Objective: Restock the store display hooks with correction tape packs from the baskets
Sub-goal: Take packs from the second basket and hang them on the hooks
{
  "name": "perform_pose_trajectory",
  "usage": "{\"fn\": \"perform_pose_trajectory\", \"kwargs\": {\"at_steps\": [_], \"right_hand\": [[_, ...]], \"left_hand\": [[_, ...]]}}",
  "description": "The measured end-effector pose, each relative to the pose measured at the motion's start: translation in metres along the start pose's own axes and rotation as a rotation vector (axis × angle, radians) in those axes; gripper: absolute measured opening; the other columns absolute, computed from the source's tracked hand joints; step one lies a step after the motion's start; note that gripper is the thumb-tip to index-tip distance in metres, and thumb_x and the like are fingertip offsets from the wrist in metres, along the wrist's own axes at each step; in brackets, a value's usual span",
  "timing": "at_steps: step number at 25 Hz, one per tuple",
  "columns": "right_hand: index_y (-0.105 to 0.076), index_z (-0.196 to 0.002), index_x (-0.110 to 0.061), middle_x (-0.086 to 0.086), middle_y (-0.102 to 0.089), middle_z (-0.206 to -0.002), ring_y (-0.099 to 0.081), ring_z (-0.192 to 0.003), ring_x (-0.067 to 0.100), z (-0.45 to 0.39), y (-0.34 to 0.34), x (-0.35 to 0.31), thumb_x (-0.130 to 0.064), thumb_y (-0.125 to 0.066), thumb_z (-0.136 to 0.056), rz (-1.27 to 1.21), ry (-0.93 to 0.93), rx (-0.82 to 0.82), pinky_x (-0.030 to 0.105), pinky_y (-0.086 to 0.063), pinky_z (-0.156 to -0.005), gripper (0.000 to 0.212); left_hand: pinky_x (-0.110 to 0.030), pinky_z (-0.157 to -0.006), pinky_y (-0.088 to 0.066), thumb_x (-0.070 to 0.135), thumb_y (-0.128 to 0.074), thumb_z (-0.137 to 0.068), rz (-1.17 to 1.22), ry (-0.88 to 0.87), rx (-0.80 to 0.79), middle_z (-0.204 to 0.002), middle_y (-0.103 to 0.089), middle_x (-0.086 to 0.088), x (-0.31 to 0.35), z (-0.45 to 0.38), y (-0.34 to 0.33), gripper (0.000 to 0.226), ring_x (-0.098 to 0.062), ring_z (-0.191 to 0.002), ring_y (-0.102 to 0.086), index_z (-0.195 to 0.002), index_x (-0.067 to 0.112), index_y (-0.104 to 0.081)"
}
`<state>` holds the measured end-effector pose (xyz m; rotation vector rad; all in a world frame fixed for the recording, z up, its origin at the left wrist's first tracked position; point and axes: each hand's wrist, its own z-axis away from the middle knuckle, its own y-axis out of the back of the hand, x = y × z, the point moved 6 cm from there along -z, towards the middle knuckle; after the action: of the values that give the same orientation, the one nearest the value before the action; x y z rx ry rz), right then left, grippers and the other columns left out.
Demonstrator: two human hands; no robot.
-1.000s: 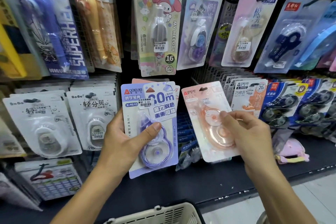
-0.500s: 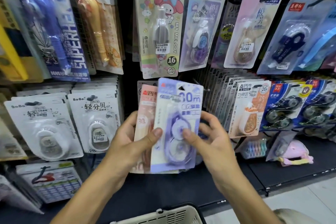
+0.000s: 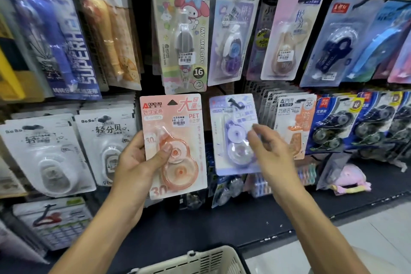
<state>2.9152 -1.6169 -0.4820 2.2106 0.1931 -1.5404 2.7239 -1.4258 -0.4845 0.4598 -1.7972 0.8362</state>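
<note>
The pink correction tape pack (image 3: 175,144) stands upright in the left hand (image 3: 138,167), long axis vertical, its hang hole at the top and its printed face toward the camera. The thumb lies across the clear blister over the dispenser while the fingers curl behind the card's left edge, so the hand is clamped on the pack. It is held in front of the lower row of the display, just below the My Melody pack (image 3: 184,33).

The purple correction tape pack (image 3: 233,133) is also upright, its top slot on a black display hook (image 3: 235,103) in the lower row. The right hand (image 3: 273,153) is at its right edge with fingers loosely spread; motion blur hides whether the fingertips touch the card or only hover before it, and the hand covers the pack's lower right corner.

Right of that pack hangs a crowded stack of orange-printed packs (image 3: 293,127), then blue packs with dark dispensers (image 3: 333,127). Left of the pink pack hang white BoBo packs (image 3: 106,144). The upper row carries more tape packs, cut off at the top. Small bagged items below the two packs are too dim to identify. A pink toy (image 3: 349,178) lies on the dark shelf (image 3: 244,222). A cream basket (image 3: 200,260) rim shows at the bottom edge, mostly out of view.
</note>
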Motion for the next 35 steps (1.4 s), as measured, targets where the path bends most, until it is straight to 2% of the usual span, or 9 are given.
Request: {"fn": "perform_pose_trajectory", "kwargs": {"at_steps": [2,4,6,8,13,22,28,32,35], "right_hand": [[-0.045,-0.143,-0.041,-0.018,-0.031,-0.159,-0.037,-0.141,0.002,0.009,-0.013,-0.003,-0.066,-0.06,-0.087,0.078,-0.005,-0.122,0.033,-0.033,-0.114,0.063],[-0.043,-0.125,-0.051,-0.018,-0.046,-0.149,-0.056,-0.128,0.009,0.028,-0.034,-0.011,-0.053,-0.074,-0.08,-0.13,0.08,-0.282,0.037,-0.047,-0.104,0.055],[-0.046,-0.114,-0.035,-0.005,-0.068,-0.128,-0.073,-0.102,0.02,0.039,-0.05,-0.015,-0.024,-0.081,-0.078,-0.433,0.059,-0.372,0.036,-0.059,-0.082,0.052],[-0.051,-0.115,-0.021,0.004,-0.075,-0.115,-0.075,-0.096,0.021,0.034,-0.043,-0.012,-0.008,-0.08,-0.076,-0.568,0.002,-0.272,0.03,-0.06,-0.072,0.051],[-0.066,-0.123,-0.025,-0.013,-0.075,-0.113,-0.072,-0.099,0.002,0.023,0.011,0.012,0.0,-0.074,-0.079,-0.553,-0.074,0.022,0.012,-0.055,-0.07,0.052],[-0.072,-0.119,-0.017,-0.021,-0.076,-0.094,-0.071,-0.09,-0.004,-0.007,0.033,0.01,0.005,-0.07,-0.08,-0.475,-0.116,-0.012,0.009,-0.052,-0.067,0.045],[-0.061,-0.135,-0.024,-0.025,-0.073,-0.111,-0.069,-0.104,-0.002,-0.024,0.003,0.003,-0.004,-0.071,-0.09,-0.293,-0.089,-0.106,0.017,-0.055,-0.079,0.049],[-0.043,-0.149,-0.023,-0.006,-0.044,-0.153,-0.041,-0.14,0.014,-0.069,-0.008,-0.024,-0.02,-0.063,-0.098,0.21,0.07,0.019,0.031,-0.033,-0.115,0.054],[-0.055,-0.123,-0.027,-0.014,-0.059,-0.121,-0.06,-0.096,0.004,-0.062,-0.004,-0.03,-0.017,-0.055,-0.097,0.017,0.207,0.36,0.034,-0.052,-0.088,0.029]], "left_hand": [[-0.038,-0.082,-0.063,0.017,-0.065,-0.078,0.005,0.031,-0.025,-0.112,-0.079,-0.002,-0.009,0.005,-0.007,0.038,-0.022,-0.102,-0.076,-0.116,0.023,-0.066],[-0.038,-0.089,-0.061,0.019,-0.064,-0.083,0.008,0.043,-0.103,-0.117,-0.077,-0.002,-0.012,0.009,-0.021,0.037,-0.025,-0.11,-0.073,-0.12,0.023,-0.063],[-0.036,-0.095,-0.059,0.02,-0.07,-0.09,-0.066,0.028,-0.234,-0.121,-0.076,-0.003,-0.011,0.012,-0.038,0.03,-0.024,-0.114,-0.071,-0.119,0.025,-0.066],[-0.03,-0.095,-0.058,0.03,-0.069,-0.09,-0.263,-0.055,-0.271,-0.124,-0.073,0.005,-0.006,0.012,-0.04,0.028,-0.012,-0.115,-0.069,-0.116,0.036,-0.068],[-0.022,-0.094,-0.045,0.022,-0.069,-0.096,-0.549,-0.108,0.004,-0.125,-0.06,0.028,0.006,-0.002,0.007,0.043,0.019,-0.107,-0.056,-0.111,0.061,-0.06],[-0.044,-0.113,-0.044,0.013,-0.07,-0.094,-0.635,-0.091,-0.004,-0.13,-0.057,0.03,-0.001,0.002,0.017,0.047,-0.005,-0.129,-0.055,-0.122,0.05,-0.063],[-0.016,-0.092,-0.047,0.006,-0.069,-0.094,-0.496,-0.079,0.08,-0.125,-0.066,0.017,0.002,0.001,0.021,0.045,0.009,-0.116,-0.059,-0.115,0.044,-0.065],[-0.026,-0.084,-0.053,0.007,-0.067,-0.095,-0.577,0.01,-0.117,-0.106,-0.071,0.006,-0.001,-0.017,-0.01,0.028,-0.01,-0.093,-0.066,-0.102,0.034,-0.069],[-0.027,-0.082,-0.049,0.021,-0.065,-0.099,-1.065,0.093,-0.595,-0.093,-0.062,0.007,-0.014,-0.041,-0.039,0.014,-0.015,-0.087,-0.059,-0.113,0.023,-0.067]]}}
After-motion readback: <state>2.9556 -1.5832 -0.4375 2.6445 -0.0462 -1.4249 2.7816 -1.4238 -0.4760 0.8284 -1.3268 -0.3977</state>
